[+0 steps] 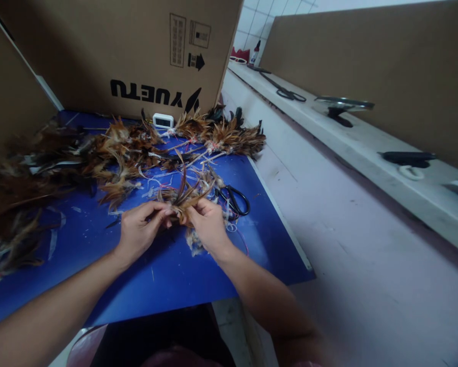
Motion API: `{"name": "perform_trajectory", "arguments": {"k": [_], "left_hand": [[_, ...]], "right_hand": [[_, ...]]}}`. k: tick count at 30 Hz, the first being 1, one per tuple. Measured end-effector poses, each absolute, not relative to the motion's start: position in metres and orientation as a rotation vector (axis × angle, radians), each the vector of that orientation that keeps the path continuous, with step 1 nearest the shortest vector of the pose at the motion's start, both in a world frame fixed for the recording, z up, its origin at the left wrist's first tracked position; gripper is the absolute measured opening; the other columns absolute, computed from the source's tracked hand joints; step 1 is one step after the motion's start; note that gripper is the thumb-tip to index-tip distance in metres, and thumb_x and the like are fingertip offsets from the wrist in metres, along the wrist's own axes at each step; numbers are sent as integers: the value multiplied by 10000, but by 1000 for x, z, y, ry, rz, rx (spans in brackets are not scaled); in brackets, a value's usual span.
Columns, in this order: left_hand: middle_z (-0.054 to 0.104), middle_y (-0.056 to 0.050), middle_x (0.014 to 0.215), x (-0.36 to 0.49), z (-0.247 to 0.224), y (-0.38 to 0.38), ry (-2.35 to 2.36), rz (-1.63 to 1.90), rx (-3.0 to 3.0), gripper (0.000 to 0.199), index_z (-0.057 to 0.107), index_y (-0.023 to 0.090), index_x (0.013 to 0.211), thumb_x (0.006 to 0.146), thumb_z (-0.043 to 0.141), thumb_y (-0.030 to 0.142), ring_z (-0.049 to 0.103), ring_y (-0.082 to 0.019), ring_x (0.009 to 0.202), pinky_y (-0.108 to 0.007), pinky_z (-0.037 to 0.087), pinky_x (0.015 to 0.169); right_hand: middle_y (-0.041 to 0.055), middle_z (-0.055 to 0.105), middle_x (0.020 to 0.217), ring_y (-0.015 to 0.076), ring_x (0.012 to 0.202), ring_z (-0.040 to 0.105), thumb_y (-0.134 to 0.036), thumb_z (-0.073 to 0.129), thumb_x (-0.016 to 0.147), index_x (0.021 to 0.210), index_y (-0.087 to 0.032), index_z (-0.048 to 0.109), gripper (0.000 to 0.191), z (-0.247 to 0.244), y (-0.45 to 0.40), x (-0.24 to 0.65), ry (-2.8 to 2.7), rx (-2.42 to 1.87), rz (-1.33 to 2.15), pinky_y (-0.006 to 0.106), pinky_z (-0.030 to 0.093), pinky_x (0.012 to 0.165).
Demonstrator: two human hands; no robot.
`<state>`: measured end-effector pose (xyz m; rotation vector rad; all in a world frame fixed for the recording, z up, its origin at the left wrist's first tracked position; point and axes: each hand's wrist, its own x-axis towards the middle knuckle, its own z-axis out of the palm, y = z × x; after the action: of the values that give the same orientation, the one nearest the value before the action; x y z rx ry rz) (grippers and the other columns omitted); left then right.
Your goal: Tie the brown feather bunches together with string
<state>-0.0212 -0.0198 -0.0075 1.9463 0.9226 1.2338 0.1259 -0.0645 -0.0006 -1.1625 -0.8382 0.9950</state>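
Brown feathers are pinched between my two hands above the blue tabletop. My left hand grips them at the left side, thumb and fingers together. On the right, my right hand has its fingertips closed on the same feathers. Black-handled scissors lie just beyond my right hand, their blades hidden under scraps and feathers. Fluffy greyish feather bits are below my right wrist. Pieces of clear and pink string are scattered around.
Loose brown feathers heap along the left. Feather bundles on sticks lie at the back, beside a small white digital display. A large cardboard box stands behind. A white ledge at right holds scissors and a mirror-like disc.
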Motion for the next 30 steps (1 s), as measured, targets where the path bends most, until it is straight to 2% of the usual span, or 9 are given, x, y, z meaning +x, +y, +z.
{"name": "perform_trajectory", "arguments": {"k": [8, 14, 22, 27, 28, 29, 30], "left_hand": [[671, 26, 561, -20, -10, -20, 948, 1231, 1922, 167, 698, 193, 754, 832, 642, 329, 594, -107, 476, -214, 485, 524], [655, 35, 543, -20, -10, -17, 903, 1194, 1829, 144, 695, 192, 775, 835, 650, 314, 597, -109, 497, -221, 479, 561], [651, 19, 567, -24, -12, -4, 781, 1194, 1534, 87, 702, 185, 785, 814, 692, 266, 593, -113, 534, -258, 495, 655], [699, -9, 659, -24, -15, 8, 703, 1254, 1372, 90, 691, 178, 737, 784, 721, 248, 560, -87, 479, -255, 477, 621], [703, -13, 667, -23, -15, 10, 698, 1263, 1338, 94, 690, 175, 730, 776, 727, 247, 555, -84, 470, -254, 477, 615], [703, -16, 667, -23, -15, 11, 699, 1271, 1307, 99, 690, 170, 722, 769, 732, 247, 551, -82, 462, -252, 477, 607], [700, -18, 659, -22, -14, 12, 704, 1275, 1282, 110, 689, 165, 709, 760, 738, 249, 545, -79, 455, -247, 475, 595]], "right_hand": [[-17, 612, 526, 94, 484, 560, -392, 704, 708, 614, -187, 615, 242, -1, -66, 126, -830, -1231, 1029, 235, 490, 527], [-29, 612, 546, 95, 496, 561, -399, 725, 700, 673, -195, 640, 223, 2, -67, 126, -855, -1195, 1037, 248, 494, 543], [-14, 668, 724, 107, 645, 621, -334, 748, 696, 833, -201, 657, 212, 12, -73, 129, -1008, -1185, 932, 258, 529, 653], [-28, 611, 622, 119, 588, 603, -363, 577, 866, 890, -205, 636, 171, 6, -70, 144, -1166, -1279, 696, 268, 516, 622], [-13, 628, 661, 134, 632, 622, -338, 546, 886, 909, -206, 635, 161, 5, -68, 148, -1228, -1309, 604, 284, 526, 650], [22, 671, 801, 159, 764, 653, -291, 557, 872, 962, -208, 637, 146, 4, -66, 153, -1308, -1336, 479, 309, 538, 716], [68, 677, 1017, 199, 971, 643, -247, 606, 826, 1048, -209, 630, 226, 3, -64, 157, -1406, -1361, 330, 348, 537, 819]]}}
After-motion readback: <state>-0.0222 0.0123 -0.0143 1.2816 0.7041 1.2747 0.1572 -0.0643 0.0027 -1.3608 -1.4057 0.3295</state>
